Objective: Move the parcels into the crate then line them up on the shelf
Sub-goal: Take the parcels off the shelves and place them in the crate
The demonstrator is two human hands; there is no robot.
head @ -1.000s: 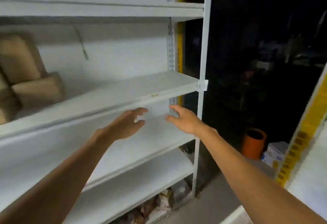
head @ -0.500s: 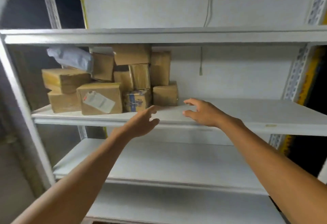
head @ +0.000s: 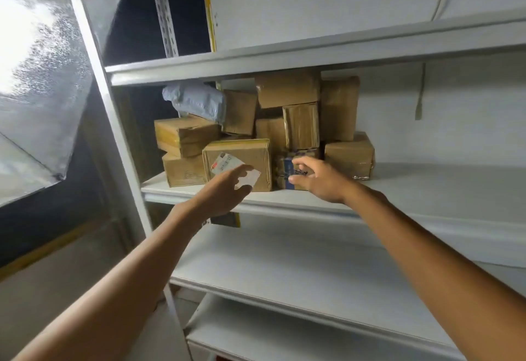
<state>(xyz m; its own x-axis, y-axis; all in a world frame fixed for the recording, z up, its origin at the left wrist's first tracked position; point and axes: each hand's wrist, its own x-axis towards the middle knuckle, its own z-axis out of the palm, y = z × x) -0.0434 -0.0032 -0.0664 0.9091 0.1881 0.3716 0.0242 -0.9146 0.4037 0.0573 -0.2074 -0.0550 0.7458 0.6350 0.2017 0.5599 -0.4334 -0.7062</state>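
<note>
From the head camera, you face a white shelf (head: 412,187) with the parcels heaped at its left end. Take the labelled parcel (head: 242,151), the brown box at the front edge with a white sticker on its face, as your marker.

Your left hand (head: 223,194) is raised right in front of this box, fingers loose and spread, with nothing in it. The fingertips overlap the sticker, but motion blur makes it unclear whether they touch it.

Your right hand (head: 323,181) is just right of the labelled parcel, in front of a small blue-printed parcel (head: 283,162) that stands against it. The fingers curve over the top of the small parcel and the thumb sits lower, spread apart and not closed on it.

Further right of the marker sits another brown parcel (head: 348,155). Left of it, two brown boxes (head: 185,137) are stacked one on the other. Above and behind it, more brown boxes (head: 287,90) lean in a jumble, with a grey mailer bag (head: 196,101) at the upper left.

Below the marker run two bare white shelf boards (head: 284,258). Far left of it, past the upright post (head: 113,121), hangs a shiny silver panel (head: 37,75).
</note>
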